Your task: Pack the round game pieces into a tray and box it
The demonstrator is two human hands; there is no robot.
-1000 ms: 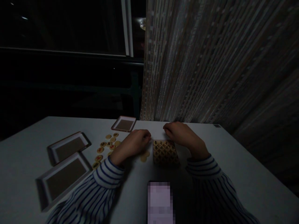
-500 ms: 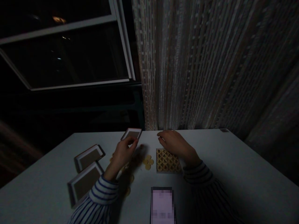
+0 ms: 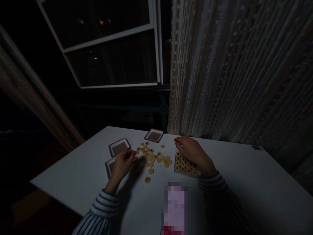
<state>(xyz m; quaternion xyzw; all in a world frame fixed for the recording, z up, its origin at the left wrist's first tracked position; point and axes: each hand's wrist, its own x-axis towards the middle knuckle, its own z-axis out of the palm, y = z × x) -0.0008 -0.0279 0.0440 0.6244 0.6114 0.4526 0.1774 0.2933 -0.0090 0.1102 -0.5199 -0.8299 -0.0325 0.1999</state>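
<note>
My left hand [image 3: 122, 164] hovers over the left side of the table with thumb and forefinger pinched together. Whatever sits in the pinch, if anything, is too small to make out. Just right of it lies a loose heap of round, pale wooden Chinese chess pieces [image 3: 151, 171], some showing red or dark characters. My right hand [image 3: 192, 150] hangs over the far edge of a shallow box [image 3: 181, 174] filled with rows of such pieces [image 3: 183, 164]. Its fingers reach out to the left, thumb apart, and nothing shows in them.
Shallow empty lids or trays stand about the heap: one [image 3: 154, 135] at the back, another [image 3: 119, 147] at the left, a third [image 3: 111, 166] partly behind my left hand. A phone-like pixelated object [image 3: 176, 205] lies in front. A beaded curtain [image 3: 207, 71] hangs beyond the table [image 3: 244, 182].
The view has turned left, so the table contents appear farther right. My left hand has moved left, away from the back tray, uncovering the heap. My right hand stays over the filled box.
</note>
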